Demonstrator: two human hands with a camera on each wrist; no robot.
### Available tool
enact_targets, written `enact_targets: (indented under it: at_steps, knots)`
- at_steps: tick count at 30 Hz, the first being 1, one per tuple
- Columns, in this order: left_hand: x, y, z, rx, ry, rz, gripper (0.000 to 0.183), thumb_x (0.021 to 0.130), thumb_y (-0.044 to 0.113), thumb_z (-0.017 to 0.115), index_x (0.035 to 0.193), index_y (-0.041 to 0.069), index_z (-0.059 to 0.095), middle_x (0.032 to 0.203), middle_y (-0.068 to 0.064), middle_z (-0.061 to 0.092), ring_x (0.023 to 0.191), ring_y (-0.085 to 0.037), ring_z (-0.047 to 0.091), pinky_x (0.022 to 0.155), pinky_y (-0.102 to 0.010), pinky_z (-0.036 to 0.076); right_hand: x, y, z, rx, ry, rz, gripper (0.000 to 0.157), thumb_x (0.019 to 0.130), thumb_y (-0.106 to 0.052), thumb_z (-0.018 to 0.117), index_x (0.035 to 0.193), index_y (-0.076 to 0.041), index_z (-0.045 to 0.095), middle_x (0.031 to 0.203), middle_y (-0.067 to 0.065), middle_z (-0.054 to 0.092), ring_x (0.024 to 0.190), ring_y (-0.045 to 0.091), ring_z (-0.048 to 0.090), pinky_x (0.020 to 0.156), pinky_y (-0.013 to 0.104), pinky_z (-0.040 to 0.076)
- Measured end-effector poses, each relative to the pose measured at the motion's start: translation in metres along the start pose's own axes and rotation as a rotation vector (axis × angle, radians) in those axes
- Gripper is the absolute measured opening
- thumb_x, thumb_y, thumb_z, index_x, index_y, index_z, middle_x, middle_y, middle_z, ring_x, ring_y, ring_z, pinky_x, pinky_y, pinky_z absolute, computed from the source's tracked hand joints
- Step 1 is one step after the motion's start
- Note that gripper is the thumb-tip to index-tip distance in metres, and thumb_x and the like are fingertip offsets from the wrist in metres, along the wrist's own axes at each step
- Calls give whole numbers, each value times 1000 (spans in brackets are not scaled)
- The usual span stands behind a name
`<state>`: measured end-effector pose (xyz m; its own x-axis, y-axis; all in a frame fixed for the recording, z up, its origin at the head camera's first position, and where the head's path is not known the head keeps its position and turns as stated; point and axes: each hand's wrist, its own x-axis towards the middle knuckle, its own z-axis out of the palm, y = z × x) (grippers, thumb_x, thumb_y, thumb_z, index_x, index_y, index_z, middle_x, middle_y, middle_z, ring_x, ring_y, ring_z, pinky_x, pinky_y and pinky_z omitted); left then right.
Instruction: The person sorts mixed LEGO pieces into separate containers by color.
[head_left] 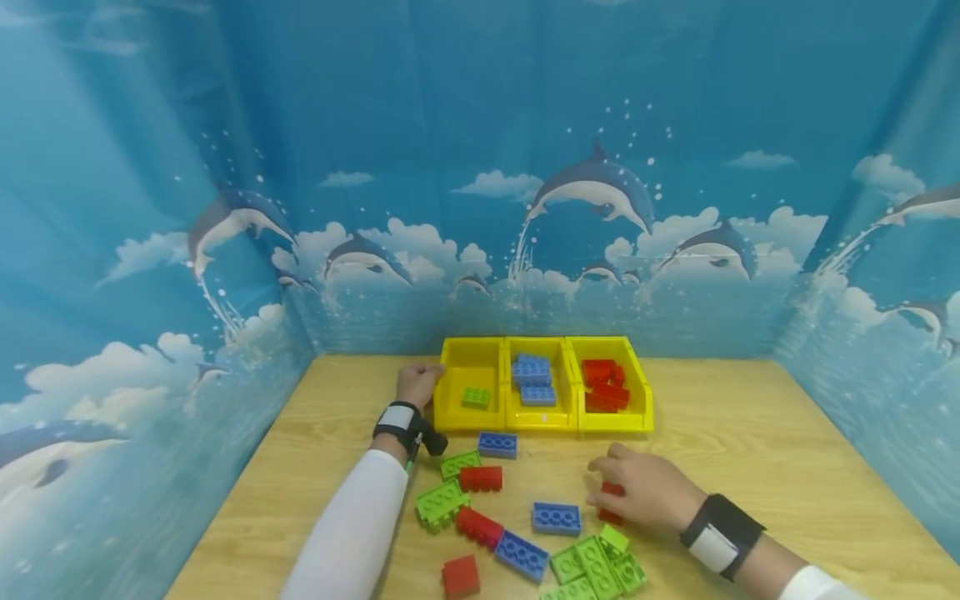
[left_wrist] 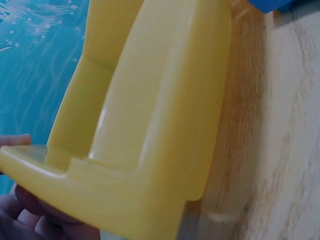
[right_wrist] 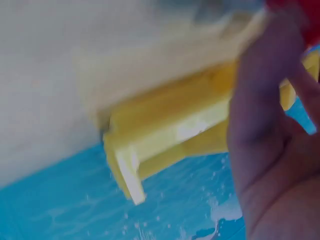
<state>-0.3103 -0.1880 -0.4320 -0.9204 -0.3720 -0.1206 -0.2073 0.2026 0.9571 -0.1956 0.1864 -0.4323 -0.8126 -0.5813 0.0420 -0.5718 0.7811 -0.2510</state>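
Observation:
At the left end of a row of yellow bins, my left hand grips the outer rim of the left bin. The left wrist view shows its fingers curled under that rim. My right hand is over a red brick, fingers spread and the thumb crossing above the brick. In the right wrist view the thumb partly covers the red brick; blur hides any contact. The left bin has one green brick, the middle bin blue bricks, the right bin red bricks.
Loose bricks lie on the wooden table before the bins: several green ones, blue ones and red ones. A dolphin-printed curtain surrounds the table at the back and sides.

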Motion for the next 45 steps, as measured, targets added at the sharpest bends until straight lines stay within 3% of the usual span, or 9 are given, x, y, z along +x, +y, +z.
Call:
enact_targets:
  at_steps: [7, 12, 16, 22, 30, 34, 37, 41, 45]
  knots:
    - [1, 0, -3, 2, -3, 16, 24, 94, 26, 65, 81, 7, 58, 76, -4, 51, 72, -20, 52, 62, -29, 43, -9, -5, 7, 210, -41, 11, 10, 85, -27, 73, 94, -23, 72, 84, -13, 61, 72, 1, 54, 64, 26, 47]
    - [0, -1, -2, 5, -13, 1, 24, 94, 27, 64, 96, 3, 64, 90, -8, 58, 87, -26, 58, 67, -29, 45, -7, -1, -2, 309, -92, 35, 28, 74, -7, 73, 86, -25, 55, 77, -9, 55, 71, 10, 50, 61, 27, 41]
    - [3, -4, -2, 3, -24, -17, 25, 95, 27, 64, 101, 3, 66, 97, -11, 61, 93, -29, 60, 70, -30, 47, 4, 5, -12, 252, -54, -41, 34, 73, 2, 71, 93, -21, 57, 83, -7, 52, 79, 14, 46, 65, 28, 40]
    - [1, -5, -2, -28, -46, -23, 29, 95, 26, 63, 110, 1, 65, 114, -16, 63, 104, -32, 60, 81, -35, 48, 44, 30, -34, 150, 118, -86, 12, 77, -2, 66, 79, -14, 69, 75, -9, 57, 67, 10, 48, 60, 26, 42]
    - [3, -6, -1, -17, -14, -8, 26, 94, 25, 64, 104, 1, 66, 103, -14, 63, 97, -31, 61, 75, -34, 48, 110, 63, -44, 4, 276, 63, 36, 90, -21, 57, 55, -17, 47, 49, -4, 35, 43, 12, 30, 46, 27, 26]
    - [3, -7, 1, -31, -35, -21, 25, 95, 25, 63, 104, 2, 65, 107, -16, 63, 99, -33, 61, 76, -35, 49, 130, 74, -32, -111, 317, 134, 26, 93, -21, 53, 69, -10, 55, 66, 7, 51, 57, 25, 49, 55, 39, 41]
    - [4, -9, 1, -27, -38, -27, 25, 95, 24, 63, 105, 2, 66, 111, -17, 64, 102, -34, 61, 77, -35, 49, 138, 80, -18, -223, 299, 126, 17, 96, -15, 52, 97, -2, 63, 99, 19, 60, 90, 38, 58, 80, 53, 49]
    - [4, -9, 0, -26, -40, -27, 27, 94, 25, 64, 108, 2, 67, 115, -18, 64, 104, -34, 62, 78, -35, 49, 141, 83, -5, -288, 247, 106, 37, 94, -6, 55, 130, 1, 56, 135, 25, 51, 128, 45, 44, 111, 61, 29]
    - [5, -7, -2, -31, -36, -17, 31, 94, 25, 64, 114, 1, 66, 118, -19, 63, 106, -34, 61, 84, -39, 50, 141, 81, -3, -309, 209, 104, 55, 91, -2, 58, 144, 0, 45, 151, 22, 40, 142, 41, 31, 117, 60, 17]
